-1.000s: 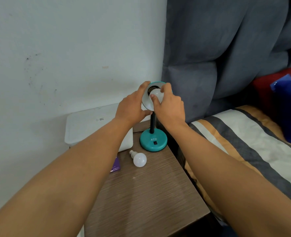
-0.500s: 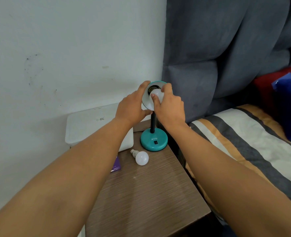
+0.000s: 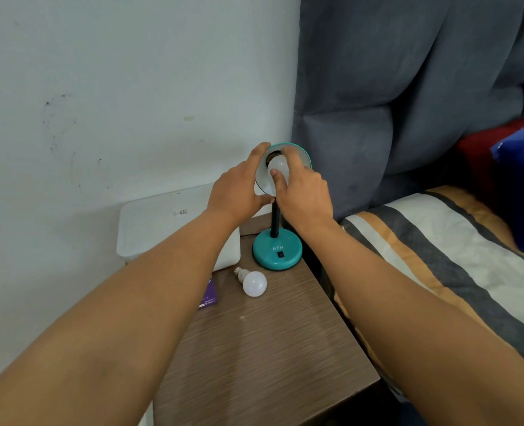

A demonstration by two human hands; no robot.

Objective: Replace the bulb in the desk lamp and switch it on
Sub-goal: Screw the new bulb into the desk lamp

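Padded headboard (image 3: 408,87), grey-blue fabric, soft tufted bulges, sits behind and right of my grips. Bed (image 3: 457,256) to the right of my right arm: striped cover in cream, grey and ochre, flat woven look. Table (image 3: 269,348) under both forearms: brown wood-grain laminate, matte, square edges. White plastic box (image 3: 162,222) below my left wrist, rounded corners, smooth lid, against the wall.

Desk lamp (image 3: 277,250): teal round base, glossy, white "ATN" lettering and a small black switch on its front face, black straight stem rising to a teal-rimmed dish shade (image 3: 300,153) with a pale inner face, tilted toward me. Base stands on the table below and between my two grips.

Left hand (image 3: 239,192): my grip is wrapped on the shade's left rim, fingers over the top edge, thumb under the lower edge. Right hand (image 3: 303,195): my grip is pinched on the bulb in the shade (image 3: 277,164), thumb on its front, fingers curled over the top. That bulb is frosted white, smooth, rounded; its neck sits at the dark socket at the shade's centre. Can't tell how far it is threaded in.

Spare bulb (image 3: 254,282) lies on its side on the table, below my left grip and just beside the lamp base: white matte globe, metal screw cap pointing toward the box. Purple card (image 3: 208,295) lies flat, partly under my left forearm.
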